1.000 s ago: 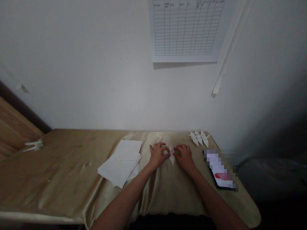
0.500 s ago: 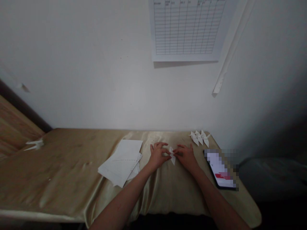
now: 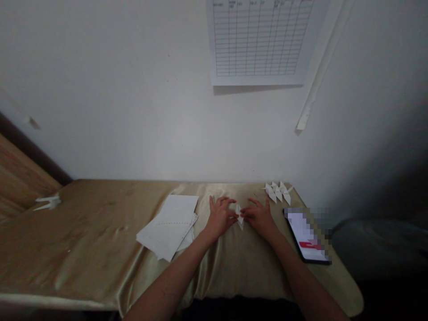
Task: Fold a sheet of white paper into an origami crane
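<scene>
A small white piece of folded paper (image 3: 239, 215), narrow and pointed at both ends, is between my hands over the gold cloth. My left hand (image 3: 221, 215) pinches its left side with thumb and forefinger, the other fingers raised. On the opposite edge, my right hand (image 3: 259, 215) has its fingertips closed on the paper, partly covering it. Farther back to the right, several folded paper cranes (image 3: 278, 192) stand close together. A stack of white paper sheets (image 3: 169, 225) lies left of my left hand.
A smartphone (image 3: 307, 238) with a lit screen lies at the right edge of the cloth-covered table (image 3: 90, 240). Another white folded paper object (image 3: 49, 202) is at the far left. The wall behind carries a printed grid sheet (image 3: 257, 44).
The fingers have shifted slightly around the folded paper, and its upper part now looks more spread out. Both hands remain in nearly the same place.
</scene>
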Available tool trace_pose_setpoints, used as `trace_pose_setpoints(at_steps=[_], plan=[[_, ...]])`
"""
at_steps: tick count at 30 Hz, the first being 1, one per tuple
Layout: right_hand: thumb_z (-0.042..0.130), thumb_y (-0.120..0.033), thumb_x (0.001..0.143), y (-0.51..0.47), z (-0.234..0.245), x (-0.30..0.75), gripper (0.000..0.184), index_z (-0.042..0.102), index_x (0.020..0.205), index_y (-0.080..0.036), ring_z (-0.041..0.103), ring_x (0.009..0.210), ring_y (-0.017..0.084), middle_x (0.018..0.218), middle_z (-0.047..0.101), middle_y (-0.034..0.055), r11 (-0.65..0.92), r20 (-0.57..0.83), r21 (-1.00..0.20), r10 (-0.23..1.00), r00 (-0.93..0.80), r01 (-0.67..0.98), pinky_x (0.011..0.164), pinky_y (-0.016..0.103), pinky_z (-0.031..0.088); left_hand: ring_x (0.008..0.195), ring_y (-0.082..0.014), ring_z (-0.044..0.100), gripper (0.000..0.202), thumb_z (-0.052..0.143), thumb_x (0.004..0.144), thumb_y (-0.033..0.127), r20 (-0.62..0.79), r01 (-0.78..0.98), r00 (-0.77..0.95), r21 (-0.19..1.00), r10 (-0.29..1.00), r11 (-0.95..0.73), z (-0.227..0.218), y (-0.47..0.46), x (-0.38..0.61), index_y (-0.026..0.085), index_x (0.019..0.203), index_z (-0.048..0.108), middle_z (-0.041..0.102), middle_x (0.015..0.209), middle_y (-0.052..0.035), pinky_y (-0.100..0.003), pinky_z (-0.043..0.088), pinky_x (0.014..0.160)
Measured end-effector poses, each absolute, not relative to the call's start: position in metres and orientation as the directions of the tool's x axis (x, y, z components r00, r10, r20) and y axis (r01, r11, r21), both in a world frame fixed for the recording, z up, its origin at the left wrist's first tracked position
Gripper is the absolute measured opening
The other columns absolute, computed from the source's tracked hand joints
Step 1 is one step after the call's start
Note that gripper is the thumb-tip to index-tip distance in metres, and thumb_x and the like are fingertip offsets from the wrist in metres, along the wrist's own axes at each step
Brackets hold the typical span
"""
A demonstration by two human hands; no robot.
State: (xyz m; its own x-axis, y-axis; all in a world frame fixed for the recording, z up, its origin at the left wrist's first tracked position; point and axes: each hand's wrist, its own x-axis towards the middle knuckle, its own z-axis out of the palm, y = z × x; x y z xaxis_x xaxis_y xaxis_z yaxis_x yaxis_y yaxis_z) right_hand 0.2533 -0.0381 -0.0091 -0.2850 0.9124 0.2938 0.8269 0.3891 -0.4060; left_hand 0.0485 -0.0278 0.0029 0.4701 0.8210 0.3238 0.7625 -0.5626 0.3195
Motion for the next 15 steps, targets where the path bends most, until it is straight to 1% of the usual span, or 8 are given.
trace_pose_setpoints(at_steps=[5,9,13,15], plan=[[0.056,-0.023,0.089,-0.037,-0.006,0.254,0.025,0.076,0.092,-0.037,0.042,0.139,0.031,0.112,0.075,-0.0014,0.371,0.231,-0.407,0.926,-0.299,0.835,0.110,0.076,-0.010,0.134,-0.0314,0.041,0.004,0.073,0.084,0.032,0.369,0.753,0.505,0.255,0.780,-0.607,0.001,-0.028,0.050,0.033,0.086,0.077,0.061,0.134,0.0019,-0.076,-0.006,0.113],[0.057,-0.022,0.088,-0.039,0.000,0.256,0.027,0.076,0.096,-0.039,0.036,0.142,0.033,0.117,0.073,-0.0020,0.373,0.190,-0.397,0.927,-0.322,0.839,0.111,0.074,-0.010,0.133,-0.0304,0.043,0.007,0.070,0.086,0.031,0.349,0.743,0.547,0.218,0.761,-0.633,0.003,-0.028,0.048,0.032,0.088,0.076,0.062,0.134,0.0013,-0.074,-0.005,0.114],[0.056,-0.023,0.085,-0.041,0.003,0.258,0.028,0.076,0.098,-0.038,0.035,0.143,0.032,0.122,0.070,-0.0018,0.376,0.151,-0.446,0.926,-0.346,0.812,0.112,0.073,-0.003,0.138,-0.0320,0.039,0.013,0.075,0.081,0.031,0.257,0.719,0.589,0.266,0.766,-0.642,0.009,-0.028,0.044,0.033,0.094,0.075,0.058,0.139,0.0004,-0.074,0.000,0.115],[0.056,-0.028,0.086,-0.040,0.002,0.257,0.024,0.076,0.095,-0.036,0.036,0.142,0.031,0.121,0.071,-0.0007,0.360,0.151,-0.477,0.932,-0.329,0.802,0.113,0.072,0.000,0.139,-0.0329,0.037,0.012,0.071,0.084,0.035,0.208,0.730,0.573,0.310,0.792,-0.610,0.011,-0.027,0.043,0.033,0.095,0.075,0.057,0.142,-0.0006,-0.075,0.004,0.114]])
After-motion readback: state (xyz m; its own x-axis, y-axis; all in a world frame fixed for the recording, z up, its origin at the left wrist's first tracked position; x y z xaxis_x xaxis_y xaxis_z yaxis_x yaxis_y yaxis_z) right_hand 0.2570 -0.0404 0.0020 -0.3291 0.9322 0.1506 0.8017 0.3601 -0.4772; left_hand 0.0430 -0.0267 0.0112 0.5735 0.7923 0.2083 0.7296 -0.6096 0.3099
